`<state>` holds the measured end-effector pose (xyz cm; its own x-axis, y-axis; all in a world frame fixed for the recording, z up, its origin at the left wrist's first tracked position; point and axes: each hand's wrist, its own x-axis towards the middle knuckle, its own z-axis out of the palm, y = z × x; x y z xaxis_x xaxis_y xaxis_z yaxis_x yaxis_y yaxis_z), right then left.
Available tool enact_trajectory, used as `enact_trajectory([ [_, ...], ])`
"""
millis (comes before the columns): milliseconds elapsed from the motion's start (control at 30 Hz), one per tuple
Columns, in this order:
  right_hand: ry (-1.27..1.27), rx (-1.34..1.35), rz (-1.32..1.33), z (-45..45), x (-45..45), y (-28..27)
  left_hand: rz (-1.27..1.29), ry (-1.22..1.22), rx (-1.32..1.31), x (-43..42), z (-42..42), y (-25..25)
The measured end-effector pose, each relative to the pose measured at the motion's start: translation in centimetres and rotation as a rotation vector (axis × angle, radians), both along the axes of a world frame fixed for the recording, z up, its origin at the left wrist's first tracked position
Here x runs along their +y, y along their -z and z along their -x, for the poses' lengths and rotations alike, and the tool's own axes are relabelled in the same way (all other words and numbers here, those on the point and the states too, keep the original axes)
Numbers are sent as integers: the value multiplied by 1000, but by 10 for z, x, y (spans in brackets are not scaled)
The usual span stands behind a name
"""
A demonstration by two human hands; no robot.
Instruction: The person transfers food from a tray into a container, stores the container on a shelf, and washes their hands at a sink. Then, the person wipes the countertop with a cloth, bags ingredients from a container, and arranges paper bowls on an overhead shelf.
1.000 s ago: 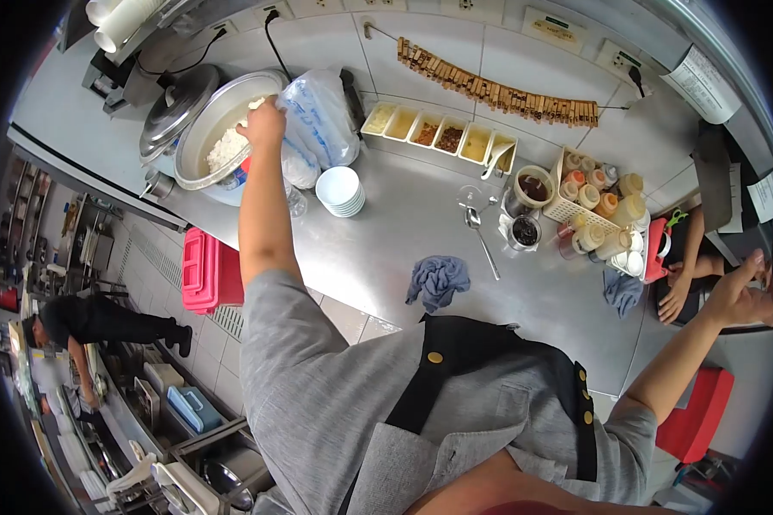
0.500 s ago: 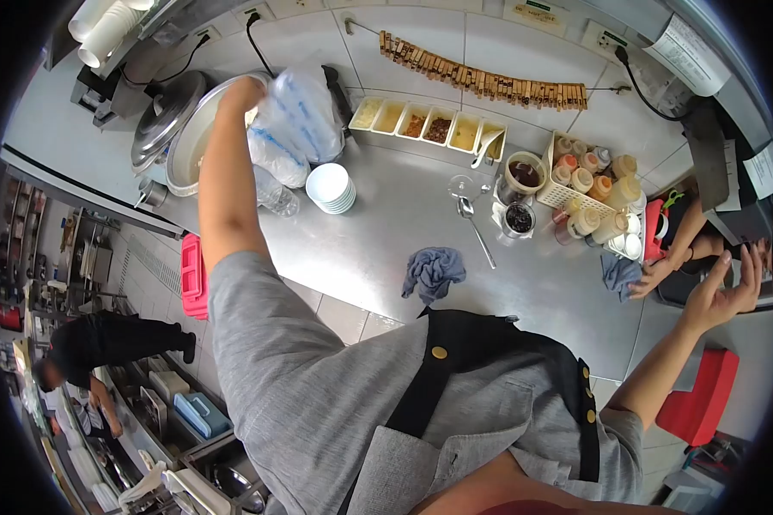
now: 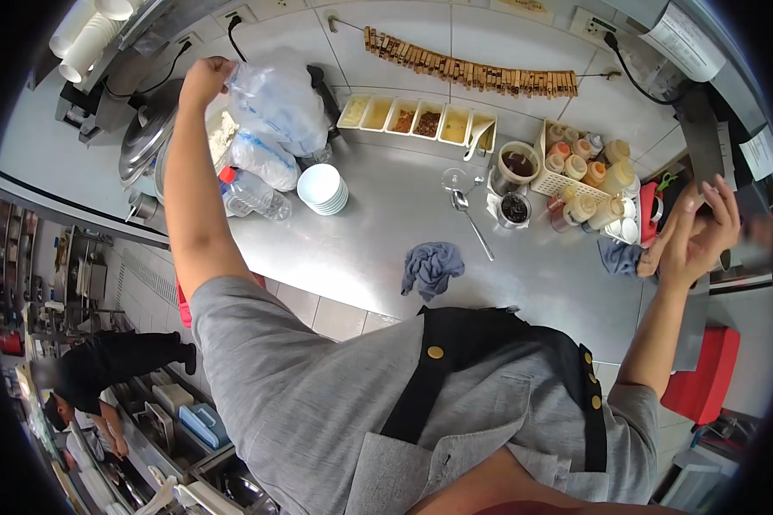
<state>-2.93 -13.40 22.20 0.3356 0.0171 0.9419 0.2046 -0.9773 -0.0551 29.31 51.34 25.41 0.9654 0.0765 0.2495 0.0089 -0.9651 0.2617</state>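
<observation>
At the upper left, my left hand (image 3: 204, 81) pinches the edge of a clear plastic bag (image 3: 279, 103) with blue print. Below that hand, partly hidden by my forearm, is a big metal bowl holding white crumbly food (image 3: 222, 137). A second filled bag (image 3: 264, 160), a clear bottle with a red cap (image 3: 262, 197) and a stack of white bowls (image 3: 322, 189) stand beside it. Far to the right, my right hand (image 3: 703, 233) is raised with its fingers apart and nothing in it, overlapping a co-worker's hand in view.
Condiment tubs (image 3: 416, 120) line the wall. Two dark-filled containers (image 3: 515, 167), a spoon (image 3: 474, 225) and a basket of squeeze bottles (image 3: 584, 172) are right of centre. A blue cloth (image 3: 433, 270) lies near the counter's front edge. Another person (image 3: 112, 365) stands at the lower left.
My left hand has moved from the bowl to the plastic bag and taken its edge, which is lifted and spread leftward. My right hand has shifted left and up. The view has shifted.
</observation>
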Motion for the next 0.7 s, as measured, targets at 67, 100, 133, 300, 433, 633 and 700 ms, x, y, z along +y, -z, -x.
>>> enact_trajectory([
  [67, -136, 19, -25, -13, 21, 5, 421, -142, -1306, -29, 15, -10],
  [100, -186, 29, -66, -19, 26, 10, 721, 89, -1484, -65, 29, -26],
  [133, -239, 52, -107, -20, 31, 16, 1027, 330, -1623, -93, 41, -26],
  [300, -433, 146, -37, -33, 91, 36, 91, 897, -1065, -247, 156, 55],
  [433, -207, 310, 299, -31, 120, 44, 293, 1720, 229, -305, 243, 53],
  [633, -231, 1094, -146, -13, 21, 73, -29, 491, -592, -181, 70, 46],
  [700, -183, 1062, -422, 7, -14, 89, -381, -63, -539, -106, 10, 73],
])
